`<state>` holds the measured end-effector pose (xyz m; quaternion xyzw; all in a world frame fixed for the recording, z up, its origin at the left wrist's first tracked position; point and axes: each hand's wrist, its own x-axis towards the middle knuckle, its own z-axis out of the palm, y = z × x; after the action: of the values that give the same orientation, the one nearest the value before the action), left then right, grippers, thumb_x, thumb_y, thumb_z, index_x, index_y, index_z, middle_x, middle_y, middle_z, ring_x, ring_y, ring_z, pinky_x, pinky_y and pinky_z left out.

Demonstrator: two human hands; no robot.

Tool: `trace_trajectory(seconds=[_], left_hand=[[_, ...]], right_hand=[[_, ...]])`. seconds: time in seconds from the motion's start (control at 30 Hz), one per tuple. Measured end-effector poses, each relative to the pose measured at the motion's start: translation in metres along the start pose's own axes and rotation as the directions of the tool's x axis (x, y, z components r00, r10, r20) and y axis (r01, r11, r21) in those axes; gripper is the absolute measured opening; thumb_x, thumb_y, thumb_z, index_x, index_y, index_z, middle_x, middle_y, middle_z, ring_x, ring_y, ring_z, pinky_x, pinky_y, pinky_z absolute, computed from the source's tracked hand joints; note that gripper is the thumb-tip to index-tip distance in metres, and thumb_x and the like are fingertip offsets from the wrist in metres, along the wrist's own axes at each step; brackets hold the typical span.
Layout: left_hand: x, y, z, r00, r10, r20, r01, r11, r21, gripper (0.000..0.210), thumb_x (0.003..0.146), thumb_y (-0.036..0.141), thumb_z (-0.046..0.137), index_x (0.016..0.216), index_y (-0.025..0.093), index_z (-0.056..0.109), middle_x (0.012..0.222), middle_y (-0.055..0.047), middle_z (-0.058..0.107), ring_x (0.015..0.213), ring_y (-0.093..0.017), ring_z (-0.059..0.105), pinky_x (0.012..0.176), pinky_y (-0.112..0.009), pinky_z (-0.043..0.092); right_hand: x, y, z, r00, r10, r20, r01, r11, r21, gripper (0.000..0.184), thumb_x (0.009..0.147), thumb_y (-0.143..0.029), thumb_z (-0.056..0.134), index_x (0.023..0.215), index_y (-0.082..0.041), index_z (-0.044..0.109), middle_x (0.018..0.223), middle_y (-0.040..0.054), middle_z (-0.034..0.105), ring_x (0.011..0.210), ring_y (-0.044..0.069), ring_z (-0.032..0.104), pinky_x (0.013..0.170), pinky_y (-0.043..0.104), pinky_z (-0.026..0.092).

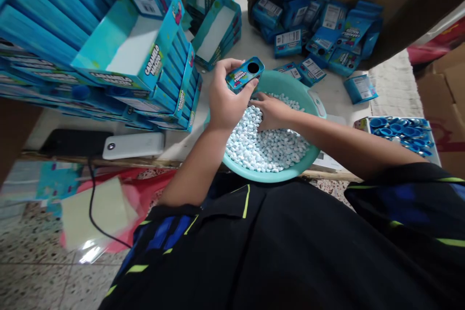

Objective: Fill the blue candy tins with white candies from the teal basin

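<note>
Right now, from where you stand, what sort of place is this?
Probably a small candy-packing workspace: a basin holds pale pellets with the right hand among them, the left hand holds a blue box, and cartons marked "Caramelo" are stacked nearby.

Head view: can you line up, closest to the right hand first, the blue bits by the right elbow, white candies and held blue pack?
1. White candies: touching the right hand.
2. Held blue pack: just left, in the left hand.
3. Blue bits: far over to the right.
</note>
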<state>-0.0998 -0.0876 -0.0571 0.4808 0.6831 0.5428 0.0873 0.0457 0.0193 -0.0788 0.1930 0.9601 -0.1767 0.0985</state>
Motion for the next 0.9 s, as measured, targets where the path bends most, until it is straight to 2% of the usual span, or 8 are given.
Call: trace_trajectory(seconds=[0.13, 0.27, 0.4, 0.5, 0.57, 0.67, 0.77, 0.9], left_hand=[[0.002, -0.008, 0.002, 1.000, 0.019, 0.017, -0.018, 0.998, -0.058, 0.032, 0.095, 0.031, 0.079, 0.119, 0.027, 0.058, 0.139, -0.007, 0.068, 0.142, -0.027, 0.063, 0.124, -0.045, 0.052], [0.003, -0.004, 0.005, 1.000, 0.008, 0.029, -0.006, 0.997, -0.072, 0.033, 0.091, 0.029, 0.081, 0.116, 0.027, 0.058, 0.134, -0.008, 0.071, 0.138, -0.028, 0.066, 0.123, -0.046, 0.053], [0.013, 0.019, 0.013, 0.996, 0.033, -0.078, -0.037, 0.998, -0.057, 0.041, 0.093, 0.033, 0.081, 0.126, 0.029, 0.057, 0.145, -0.009, 0.066, 0.150, -0.031, 0.057, 0.128, -0.051, 0.048], [0.028, 0.038, 0.023, 0.998, 0.045, -0.049, -0.047, 0.998, -0.046, 0.045, 0.095, 0.033, 0.079, 0.135, 0.030, 0.056, 0.146, -0.008, 0.066, 0.151, -0.031, 0.057, 0.125, -0.048, 0.052], [0.037, 0.041, 0.030, 0.998, 0.061, -0.002, -0.061, 0.996, -0.068, 0.046, 0.096, 0.029, 0.076, 0.138, 0.030, 0.056, 0.144, -0.005, 0.067, 0.146, -0.027, 0.061, 0.120, -0.043, 0.055], [0.045, 0.030, 0.034, 0.994, 0.091, 0.062, -0.085, 0.991, -0.100, 0.050, 0.091, 0.023, 0.080, 0.137, 0.029, 0.060, 0.139, -0.002, 0.071, 0.136, -0.023, 0.067, 0.117, -0.038, 0.057], [0.046, 0.012, 0.031, 0.990, 0.096, 0.108, -0.083, 0.990, -0.117, 0.050, 0.083, 0.020, 0.087, 0.129, 0.025, 0.068, 0.135, -0.004, 0.074, 0.131, -0.026, 0.070, 0.119, -0.040, 0.056], [0.043, 0.000, 0.023, 0.984, 0.028, 0.177, -0.008, 0.994, -0.110, 0.044, 0.074, 0.013, 0.091, 0.115, 0.022, 0.077, 0.126, -0.007, 0.078, 0.126, -0.033, 0.072, 0.118, -0.046, 0.057]], right_hand=[[-0.006, -0.003, -0.007, 1.000, 0.002, 0.023, -0.002, 1.000, -0.023, 0.096, 0.071, -0.038, 0.088, 0.160, -0.020, 0.057, 0.147, 0.0192, 0.063, 0.122, 0.039, 0.070, 0.098, 0.039, 0.055], [-0.011, -0.010, -0.011, 0.999, 0.020, 0.047, -0.017, 0.998, -0.065, 0.088, 0.073, -0.040, 0.084, 0.155, -0.019, 0.062, 0.134, 0.0170, 0.073, 0.116, 0.038, 0.074, 0.086, 0.036, 0.054], [-0.012, -0.019, -0.015, 0.998, 0.003, 0.062, 0.002, 0.996, -0.092, 0.077, 0.072, -0.041, 0.085, 0.145, -0.021, 0.070, 0.120, 0.0144, 0.082, 0.113, 0.039, 0.076, 0.084, 0.037, 0.054], [-0.015, -0.026, -0.015, 0.997, 0.043, 0.062, -0.039, 0.997, -0.073, 0.068, 0.073, -0.037, 0.084, 0.139, -0.022, 0.074, 0.119, 0.0131, 0.083, 0.113, 0.039, 0.077, 0.085, 0.037, 0.055], [-0.019, -0.031, -0.015, 0.996, 0.076, 0.052, -0.072, 0.995, -0.063, 0.066, 0.075, -0.032, 0.080, 0.140, -0.022, 0.073, 0.121, 0.0133, 0.083, 0.114, 0.039, 0.077, 0.087, 0.038, 0.056], [-0.024, -0.035, -0.014, 0.997, 0.073, 0.030, -0.072, 0.996, -0.054, 0.068, 0.076, -0.025, 0.074, 0.144, -0.020, 0.071, 0.123, 0.0140, 0.082, 0.116, 0.039, 0.076, 0.092, 0.039, 0.057], [-0.027, -0.033, -0.016, 0.997, 0.080, 0.011, -0.080, 0.996, -0.037, 0.065, 0.076, -0.022, 0.072, 0.141, -0.020, 0.073, 0.127, 0.0147, 0.081, 0.120, 0.039, 0.075, 0.096, 0.041, 0.057], [-0.034, -0.022, -0.025, 0.992, 0.116, -0.041, -0.111, 0.987, 0.119, 0.042, 0.079, -0.026, 0.069, 0.120, -0.023, 0.080, 0.118, 0.0106, 0.082, 0.107, 0.035, 0.076, 0.090, 0.041, 0.058]])
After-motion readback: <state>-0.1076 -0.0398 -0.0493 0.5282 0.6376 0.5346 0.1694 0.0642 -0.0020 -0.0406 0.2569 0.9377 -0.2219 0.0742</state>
